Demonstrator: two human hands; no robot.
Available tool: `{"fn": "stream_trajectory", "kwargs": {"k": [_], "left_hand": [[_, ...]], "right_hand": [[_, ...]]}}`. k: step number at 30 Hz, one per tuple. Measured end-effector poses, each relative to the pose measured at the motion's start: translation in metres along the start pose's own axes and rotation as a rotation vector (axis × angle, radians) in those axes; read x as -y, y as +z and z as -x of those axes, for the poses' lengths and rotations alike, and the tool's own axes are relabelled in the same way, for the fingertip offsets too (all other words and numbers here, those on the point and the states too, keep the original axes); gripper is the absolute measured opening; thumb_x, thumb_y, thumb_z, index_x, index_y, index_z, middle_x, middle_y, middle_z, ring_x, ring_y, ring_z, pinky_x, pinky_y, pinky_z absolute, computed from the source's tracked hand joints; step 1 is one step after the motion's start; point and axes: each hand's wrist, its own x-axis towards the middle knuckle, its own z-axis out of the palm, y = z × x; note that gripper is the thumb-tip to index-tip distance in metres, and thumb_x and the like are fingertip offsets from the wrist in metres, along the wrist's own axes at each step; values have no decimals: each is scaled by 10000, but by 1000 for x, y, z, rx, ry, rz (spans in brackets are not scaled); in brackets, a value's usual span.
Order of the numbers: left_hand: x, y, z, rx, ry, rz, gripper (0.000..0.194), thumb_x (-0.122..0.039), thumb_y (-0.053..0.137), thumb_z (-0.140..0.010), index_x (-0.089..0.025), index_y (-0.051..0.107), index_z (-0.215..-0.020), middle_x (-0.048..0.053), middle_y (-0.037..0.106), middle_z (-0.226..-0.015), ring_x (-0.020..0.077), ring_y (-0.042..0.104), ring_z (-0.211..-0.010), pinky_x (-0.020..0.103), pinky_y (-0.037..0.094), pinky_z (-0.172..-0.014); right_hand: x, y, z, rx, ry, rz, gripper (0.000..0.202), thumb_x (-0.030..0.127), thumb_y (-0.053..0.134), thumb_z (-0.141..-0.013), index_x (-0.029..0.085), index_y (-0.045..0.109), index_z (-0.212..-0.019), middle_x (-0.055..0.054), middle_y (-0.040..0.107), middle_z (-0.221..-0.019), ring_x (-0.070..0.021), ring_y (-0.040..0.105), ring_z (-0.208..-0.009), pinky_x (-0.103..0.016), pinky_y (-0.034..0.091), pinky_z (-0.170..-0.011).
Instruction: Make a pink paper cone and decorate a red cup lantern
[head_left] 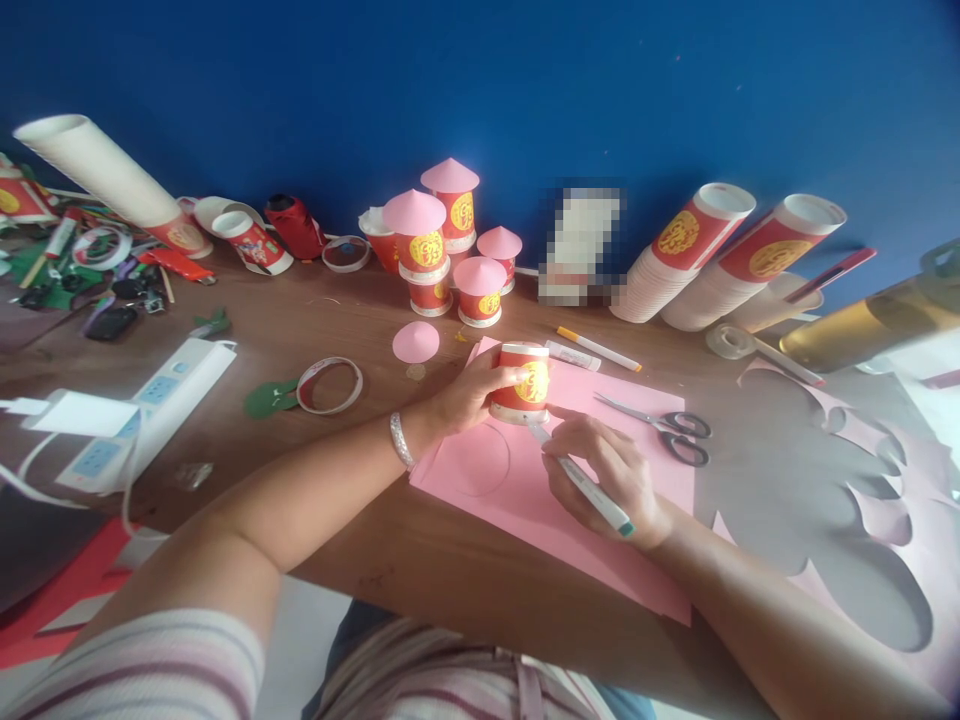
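Note:
My left hand (476, 390) grips a red paper cup (534, 385) with a yellow round print, its wide white rim down against a stack of pink paper (637, 560). My right hand (607, 465) is closed around a white marker pen (596, 495) with a green end. The pen's front end points at the cup's lower rim; I cannot tell whether it touches the paper. A faint drawn circle (480, 462) shows on the pink sheet, left of the cup. Scissors (679, 435) with dark handles lie on the paper, right of my right hand.
Behind stand several red cups with pink cone tops (416, 235), near a flat pink cone (416, 342). Stacked cups (686, 255) lean right, above pink cut-out scraps (900, 520). On the left lie a power strip (157, 405), a cut cup ring (330, 385) and clutter.

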Motion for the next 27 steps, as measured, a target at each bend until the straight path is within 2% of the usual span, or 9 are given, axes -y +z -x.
{"fn": "stream_trajectory", "kwargs": {"k": [5,13,23,27], "left_hand": [[5,-4,-3,-49,25,-100,483,-354,852,-744,-187,641,-1145,18,625,-931,131,618,-823,255,548,-713],[7,-5,-4,-93,41,-139,462,-383,850,-748,-179,641,-1106,12,602,-921,116,597,-830,249,538,-737],[10,-7,-4,-113,44,-150,501,-404,838,-760,-200,622,-1163,25,640,-1001,141,637,-908,299,557,-810],[8,-4,-4,-123,38,-130,466,-424,839,-755,-179,629,-1092,31,629,-974,145,631,-885,306,564,-787]], "right_hand": [[1,1,-1,15,-27,-7,280,2,600,-836,208,567,-1022,5,615,-784,-145,652,-686,-418,664,-861],[1,-2,-2,-21,-22,57,300,-8,624,-820,211,599,-1024,-8,663,-762,-204,747,-828,-314,642,-709],[0,-3,-2,-5,-24,94,271,-4,614,-837,216,605,-995,-14,680,-772,-190,736,-783,-305,622,-678],[2,-4,-1,-2,41,90,213,36,614,-892,213,618,-1011,-9,687,-788,-132,672,-646,-244,552,-572]]}}
